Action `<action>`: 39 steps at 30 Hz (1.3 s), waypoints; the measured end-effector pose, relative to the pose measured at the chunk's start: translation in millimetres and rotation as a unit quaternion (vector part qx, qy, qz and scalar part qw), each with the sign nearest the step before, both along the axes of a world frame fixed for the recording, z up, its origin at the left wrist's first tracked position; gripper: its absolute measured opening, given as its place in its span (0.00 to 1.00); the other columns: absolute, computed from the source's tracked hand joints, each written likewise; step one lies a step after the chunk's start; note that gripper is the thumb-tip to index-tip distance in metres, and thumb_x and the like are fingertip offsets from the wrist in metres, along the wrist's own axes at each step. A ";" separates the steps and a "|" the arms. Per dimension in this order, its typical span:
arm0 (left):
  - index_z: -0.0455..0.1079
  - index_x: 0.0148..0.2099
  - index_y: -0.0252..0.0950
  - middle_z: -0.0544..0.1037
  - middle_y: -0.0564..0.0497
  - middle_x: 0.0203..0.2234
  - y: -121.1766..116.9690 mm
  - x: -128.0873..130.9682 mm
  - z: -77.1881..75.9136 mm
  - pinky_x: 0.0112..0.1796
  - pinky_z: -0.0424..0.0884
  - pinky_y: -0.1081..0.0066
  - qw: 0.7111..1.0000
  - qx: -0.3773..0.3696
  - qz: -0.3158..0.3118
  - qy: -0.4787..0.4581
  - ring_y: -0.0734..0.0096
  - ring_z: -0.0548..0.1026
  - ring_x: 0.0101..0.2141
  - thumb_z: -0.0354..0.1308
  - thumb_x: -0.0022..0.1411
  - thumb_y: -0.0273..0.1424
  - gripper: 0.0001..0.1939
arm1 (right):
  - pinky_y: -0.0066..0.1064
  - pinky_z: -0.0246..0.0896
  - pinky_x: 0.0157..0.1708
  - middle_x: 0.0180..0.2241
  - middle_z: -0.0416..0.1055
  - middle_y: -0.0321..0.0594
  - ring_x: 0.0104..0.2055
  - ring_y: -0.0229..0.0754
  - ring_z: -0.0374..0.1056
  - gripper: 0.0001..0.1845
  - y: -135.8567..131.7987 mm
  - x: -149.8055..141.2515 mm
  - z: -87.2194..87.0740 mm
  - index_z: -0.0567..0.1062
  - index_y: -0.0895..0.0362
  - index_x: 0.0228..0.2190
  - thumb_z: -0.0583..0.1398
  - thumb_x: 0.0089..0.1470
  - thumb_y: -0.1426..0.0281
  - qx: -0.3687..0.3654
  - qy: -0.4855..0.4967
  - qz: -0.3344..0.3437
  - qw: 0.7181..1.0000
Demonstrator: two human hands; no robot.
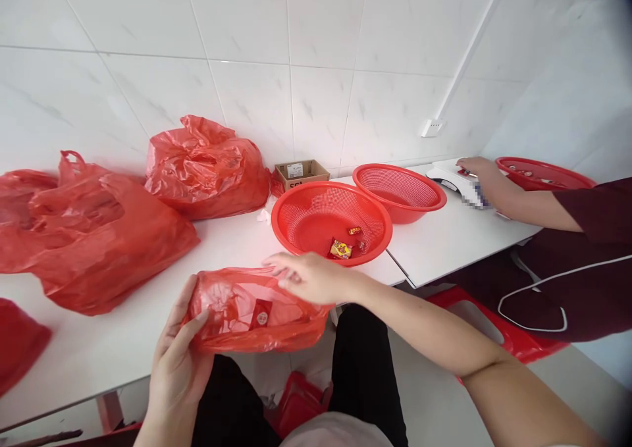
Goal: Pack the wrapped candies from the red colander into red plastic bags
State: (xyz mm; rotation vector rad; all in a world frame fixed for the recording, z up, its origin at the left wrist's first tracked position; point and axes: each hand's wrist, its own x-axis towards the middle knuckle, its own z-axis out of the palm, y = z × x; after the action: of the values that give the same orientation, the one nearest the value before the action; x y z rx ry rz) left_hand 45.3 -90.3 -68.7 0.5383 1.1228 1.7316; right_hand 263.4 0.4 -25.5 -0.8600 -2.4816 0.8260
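Left hand [178, 338] is pinching the red bag [289, 315] by the table's [237, 239] front edge; right hand [316, 279] is curling alongside, grip unclear; the soft, light bag is likely handling best by its rim.

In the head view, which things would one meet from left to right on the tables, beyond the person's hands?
Large red bag → second red bag → red basket with small packets → another red basket → white device → far-right red basket.
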 end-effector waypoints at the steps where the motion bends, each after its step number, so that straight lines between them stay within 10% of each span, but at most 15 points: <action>1: 0.71 0.58 0.49 0.70 0.56 0.61 0.0 -1.0 0.7 0.42 0.74 0.83 1.000 -0.002 0.002 -0.001 0.75 0.76 0.45 0.65 0.53 0.26 0.30 | 0.33 0.66 0.47 0.50 0.73 0.43 0.50 0.41 0.71 0.20 10.5 7.7 7.9 0.63 0.52 0.57 0.52 0.64 0.69 0.007 0.018 -0.015 1.000; 7: 0.71 0.58 0.49 0.69 0.56 0.62 -4.2 1.4 0.2 0.43 0.74 0.82 1.000 0.001 -0.017 -0.003 0.73 0.75 0.48 0.67 0.52 0.26 0.31 | 0.44 0.63 0.47 0.50 0.72 0.52 0.52 0.57 0.69 0.25 72.2 53.1 3.5 0.70 0.53 0.53 0.63 0.54 0.68 0.022 -0.310 -0.186 0.932; 13: 0.72 0.57 0.47 0.69 0.55 0.61 11.8 4.6 -3.8 0.42 0.74 0.81 1.000 0.013 -0.026 -0.007 0.73 0.76 0.45 0.66 0.52 0.27 0.29 | 0.49 0.63 0.44 0.46 0.73 0.58 0.47 0.64 0.71 0.20 91.6 63.1 -32.2 0.76 0.59 0.42 0.67 0.43 0.76 -0.058 -0.358 -0.195 0.911; 20: 0.73 0.56 0.49 0.71 0.58 0.60 36.3 9.7 21.8 0.43 0.73 0.82 0.994 0.104 -0.019 0.000 0.77 0.75 0.45 0.65 0.52 0.24 0.29 | 0.33 0.68 0.37 0.40 0.75 0.46 0.36 0.44 0.74 0.18 118.6 66.1 -17.9 0.71 0.58 0.42 0.64 0.47 0.74 -0.127 -0.171 -0.221 0.952; 25: 0.74 0.54 0.50 0.72 0.60 0.59 32.3 8.5 7.8 0.44 0.72 0.83 0.996 0.083 -0.001 -0.021 0.78 0.75 0.46 0.66 0.51 0.24 0.28 | 0.28 0.71 0.38 0.43 0.73 0.44 0.38 0.36 0.73 0.21 112.7 47.9 5.8 0.60 0.57 0.55 0.48 0.60 0.73 -0.140 0.058 -0.188 0.970; 30: 0.74 0.54 0.48 0.74 0.58 0.56 28.6 -1.9 -8.8 0.44 0.72 0.82 0.997 0.056 0.017 -0.058 0.80 0.75 0.43 0.65 0.52 0.23 0.27 | 0.35 0.70 0.47 0.47 0.72 0.42 0.46 0.40 0.71 0.26 71.2 15.8 19.5 0.67 0.56 0.51 0.52 0.48 0.78 -0.340 0.331 0.028 0.880; 34: 0.74 0.55 0.46 0.74 0.55 0.56 26.8 -7.6 -7.5 0.41 0.74 0.82 0.996 0.061 0.025 -0.060 0.79 0.76 0.40 0.66 0.48 0.22 0.31 | 0.33 0.69 0.42 0.45 0.72 0.40 0.40 0.39 0.70 0.27 34.2 -15.2 -7.1 0.70 0.54 0.48 0.54 0.44 0.80 -0.427 0.307 0.085 0.846; 39: 0.71 0.58 0.47 0.72 0.54 0.58 20.4 -4.1 -5.2 0.40 0.74 0.82 0.997 0.071 -0.028 -0.012 0.77 0.77 0.41 0.66 0.52 0.27 0.30 | 0.31 0.66 0.41 0.39 0.73 0.37 0.40 0.38 0.69 0.22 9.4 -54.5 -65.8 0.72 0.55 0.41 0.54 0.45 0.83 -0.324 0.198 -0.009 0.925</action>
State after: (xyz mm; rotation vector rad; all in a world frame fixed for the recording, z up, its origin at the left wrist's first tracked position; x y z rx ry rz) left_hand 41.2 -69.9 -73.9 0.6286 0.9628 1.7735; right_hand 208.9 9.8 -91.3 -0.8033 -1.8502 1.6759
